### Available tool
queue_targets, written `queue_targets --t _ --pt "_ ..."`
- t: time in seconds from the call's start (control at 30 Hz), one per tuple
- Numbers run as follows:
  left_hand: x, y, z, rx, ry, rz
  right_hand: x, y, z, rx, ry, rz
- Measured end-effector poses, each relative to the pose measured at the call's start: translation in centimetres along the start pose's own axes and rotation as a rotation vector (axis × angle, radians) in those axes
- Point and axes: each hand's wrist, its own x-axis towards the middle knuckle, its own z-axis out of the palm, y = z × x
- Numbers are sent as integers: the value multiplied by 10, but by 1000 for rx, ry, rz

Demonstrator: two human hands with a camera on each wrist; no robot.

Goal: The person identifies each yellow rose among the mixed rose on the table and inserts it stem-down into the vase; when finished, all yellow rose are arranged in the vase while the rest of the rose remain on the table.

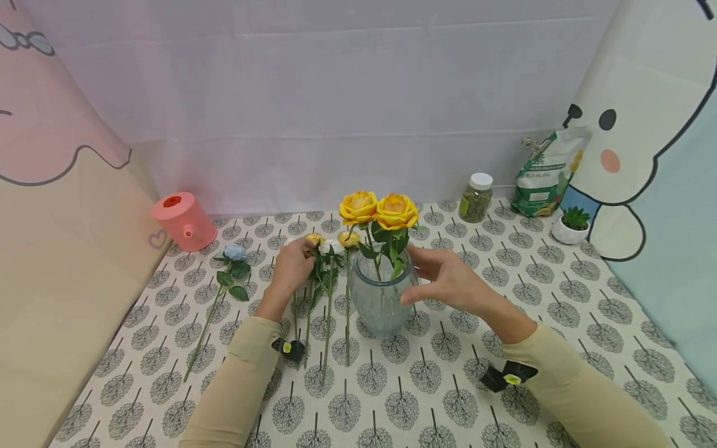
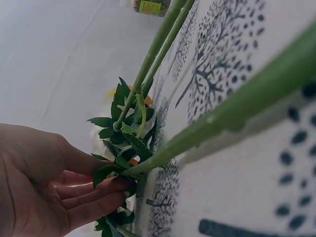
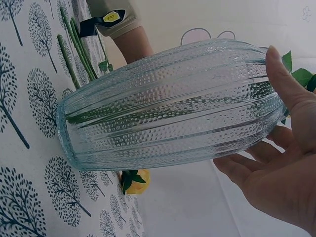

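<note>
- Through the head view I see the left hand [image 1: 294,267] over the worktop [image 1: 448,398], left of its middle, thumb and fingertips pinching the green stem just below the bloom of a small yellow rose [image 1: 315,238] lying there.
- I see the right hand [image 1: 448,280] gripping a clear bluish ribbed-glass vase [image 1: 381,311] near its rim, thumb on one side, fingers curved round the other.
- The vase stands upright mid-worktop, with two large yellow roses [image 1: 396,211] inside.
- Between the left hand and the vase I find a white rose [image 1: 332,247] and another yellow rose [image 1: 349,239], stems towards the front edge.
- A pale blue rose [image 1: 234,252] lies apart, towards the left edge.
- My back-left corner holds a pink plastic watering can [image 1: 187,224].
- Along the back edge, right of the vase, I have a white-lidded clear jar [image 1: 475,198]; in the back-right corner, a green-and-white bag [image 1: 543,174] and a white-potted green succulent [image 1: 571,234].
</note>
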Motion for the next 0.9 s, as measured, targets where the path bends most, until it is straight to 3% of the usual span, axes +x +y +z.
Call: queue_targets --t 0.13,0.7,0.9 --pt "3 -1 2 -39 14 -38 0 0 0 -4 -1 3" --pt "7 -10 4 -142 57 -63 1 1 1 2 -3 3" --pt "10 -12 -2 -211 51 -94 1 1 0 4 -5 -6"
